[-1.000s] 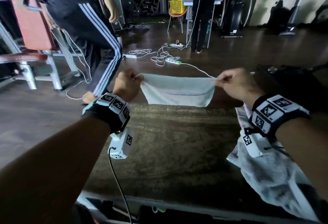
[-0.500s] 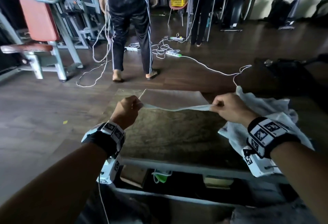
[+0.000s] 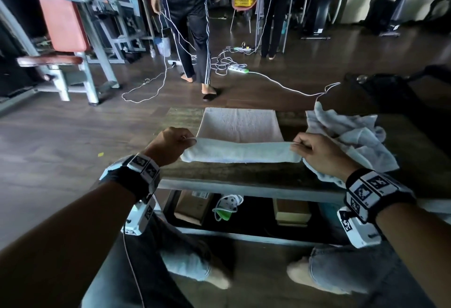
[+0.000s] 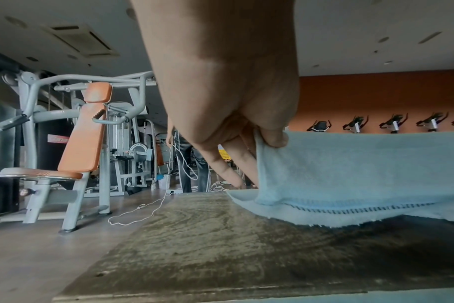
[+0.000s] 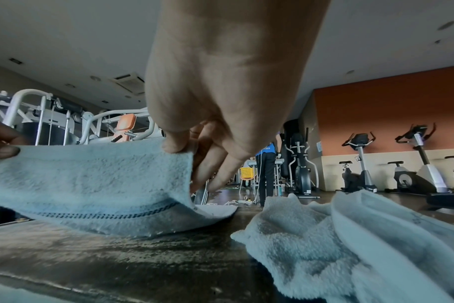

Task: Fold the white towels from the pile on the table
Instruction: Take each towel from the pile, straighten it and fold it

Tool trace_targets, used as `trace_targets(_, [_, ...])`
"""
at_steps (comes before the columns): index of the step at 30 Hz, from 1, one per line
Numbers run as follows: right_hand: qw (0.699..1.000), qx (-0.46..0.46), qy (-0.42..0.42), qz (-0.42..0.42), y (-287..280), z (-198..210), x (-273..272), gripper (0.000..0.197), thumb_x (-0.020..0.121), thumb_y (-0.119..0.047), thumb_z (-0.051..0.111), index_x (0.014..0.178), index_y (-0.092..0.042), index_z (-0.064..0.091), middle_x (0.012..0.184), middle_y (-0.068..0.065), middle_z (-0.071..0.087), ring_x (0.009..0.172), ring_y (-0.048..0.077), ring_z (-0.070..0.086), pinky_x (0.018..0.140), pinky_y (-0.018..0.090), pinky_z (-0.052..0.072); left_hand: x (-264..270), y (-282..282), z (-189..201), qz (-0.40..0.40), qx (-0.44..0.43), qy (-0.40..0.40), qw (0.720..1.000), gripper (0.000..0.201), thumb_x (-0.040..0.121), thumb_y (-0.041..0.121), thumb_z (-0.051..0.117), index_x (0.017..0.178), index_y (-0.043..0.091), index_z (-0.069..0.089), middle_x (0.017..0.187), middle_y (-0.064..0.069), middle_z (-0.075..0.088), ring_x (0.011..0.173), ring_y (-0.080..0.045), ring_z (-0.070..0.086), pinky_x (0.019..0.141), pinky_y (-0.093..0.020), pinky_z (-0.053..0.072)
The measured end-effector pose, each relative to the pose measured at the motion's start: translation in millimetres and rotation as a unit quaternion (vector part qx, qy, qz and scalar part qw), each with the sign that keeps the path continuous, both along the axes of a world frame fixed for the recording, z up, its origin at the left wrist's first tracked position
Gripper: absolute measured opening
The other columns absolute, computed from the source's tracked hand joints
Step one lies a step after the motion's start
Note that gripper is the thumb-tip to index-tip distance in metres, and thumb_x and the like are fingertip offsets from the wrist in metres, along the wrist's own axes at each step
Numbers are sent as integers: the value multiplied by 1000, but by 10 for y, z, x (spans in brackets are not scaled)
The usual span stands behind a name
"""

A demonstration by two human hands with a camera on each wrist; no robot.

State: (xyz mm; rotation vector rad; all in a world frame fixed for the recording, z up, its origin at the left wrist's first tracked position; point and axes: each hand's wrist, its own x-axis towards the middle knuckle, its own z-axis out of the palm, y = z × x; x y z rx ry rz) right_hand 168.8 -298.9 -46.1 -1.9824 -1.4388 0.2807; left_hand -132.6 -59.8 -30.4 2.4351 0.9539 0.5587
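A white towel (image 3: 240, 132) lies spread on the dark wooden table (image 3: 244, 173), its far part flat and its near edge lifted. My left hand (image 3: 188, 140) pinches the near left corner, and my right hand (image 3: 296, 145) pinches the near right corner. The lifted edge sags between them over the table. In the left wrist view the thumb (image 4: 274, 139) presses the towel (image 4: 363, 174) against the fingers. The right wrist view shows the same pinch on the towel (image 5: 91, 184). A crumpled pile of white towels (image 3: 349, 141) lies just right of my right hand, also in the right wrist view (image 5: 350, 235).
The table's near edge (image 3: 244, 189) has a shelf below with boxes (image 3: 192, 207). A person in striped trousers (image 3: 192, 27) walks beyond the table among white cables (image 3: 224, 63) on the floor. A gym machine (image 3: 63, 39) stands at left. A dark bag (image 3: 390, 93) sits at the far right.
Both hands have brought the towel down from mid-air onto the table; its far part now lies flat. The hands have drawn back toward the near edge. The person beyond has walked away.
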Motion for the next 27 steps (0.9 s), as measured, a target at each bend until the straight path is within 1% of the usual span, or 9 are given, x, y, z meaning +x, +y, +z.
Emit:
trace_targets(3, [1000, -12, 13, 15, -138, 59, -89, 19, 98, -20, 59, 80, -12, 61, 70, 10, 68, 54, 7, 54, 56, 26, 43, -94, -66, 24, -22, -23, 20, 999, 13, 88, 21, 68, 76, 24, 66, 59, 6, 57, 55, -9, 50, 63, -24, 39])
trace_targets(8, [997, -45, 49, 26, -308, 173, -177, 18, 97, -13, 60, 81, -5, 61, 65, 3, 56, 50, -2, 48, 52, 10, 36, -163, -229, 81, -46, -26, 45, 998, 10, 88, 16, 69, 85, 8, 73, 66, 3, 61, 62, -4, 53, 70, -23, 42])
trace_targets(12, [997, -41, 67, 8, -356, 241, -184, 12, 96, -9, 61, 89, 0, 62, 71, 9, 63, 49, 1, 55, 45, 9, 38, -211, -291, 102, -45, -2, 47, 998, 10, 84, 5, 71, 92, 0, 72, 77, -9, 66, 74, -16, 57, 73, -27, 46])
trace_targets(15, [995, -30, 82, -39, -356, 235, -132, 6, 95, -16, 63, 91, -12, 65, 77, 15, 68, 48, 25, 61, 40, 32, 50, -217, -289, 99, 5, -2, 23, 1000, 11, 79, 0, 72, 90, -1, 72, 82, -18, 69, 75, -16, 56, 71, -28, 46])
trace_targets(18, [991, -10, 107, -79, -368, 227, -148, 11, 95, -25, 64, 86, -20, 66, 80, 16, 70, 60, 49, 65, 48, 62, 52, -202, -341, 122, 67, -44, 3, 997, 3, 85, 7, 69, 86, 6, 71, 70, -6, 60, 67, -17, 51, 55, -13, 40])
trace_targets(20, [988, 0, 126, -92, -384, 233, -195, 15, 96, -34, 62, 87, -22, 66, 82, 20, 70, 66, 52, 66, 49, 63, 52, -197, -374, 128, 78, -74, -39, 993, 11, 88, 14, 66, 78, 18, 69, 69, -7, 59, 68, -19, 53, 56, -14, 45])
trace_targets(22, [983, 21, 155, -98, -372, 214, -214, 15, 96, -42, 58, 94, -29, 65, 89, 16, 72, 77, 47, 70, 51, 66, 51, -203, -343, 91, 86, -95, -94, 987, 12, 83, 27, 63, 71, 28, 65, 70, -10, 61, 68, -22, 58, 68, -34, 57])
trace_targets(24, [981, 40, 167, -93, -362, 222, -242, 15, 97, -43, 54, 95, -32, 63, 95, 11, 72, 86, 39, 72, 58, 66, 53, -236, -226, -20, 73, -100, -114, 986, 8, 81, 30, 58, 75, 28, 62, 71, -10, 60, 70, -24, 59, 74, -51, 57])
trace_targets(27, [987, 22, 145, -72, -361, 268, -269, 19, 100, -40, 50, 86, -32, 60, 89, 16, 67, 84, 46, 67, 66, 68, 54, -244, -340, 65, 67, -102, -100, 987, 12, 81, 36, 52, 80, 28, 61, 80, -13, 64, 78, -29, 63, 78, -49, 57])
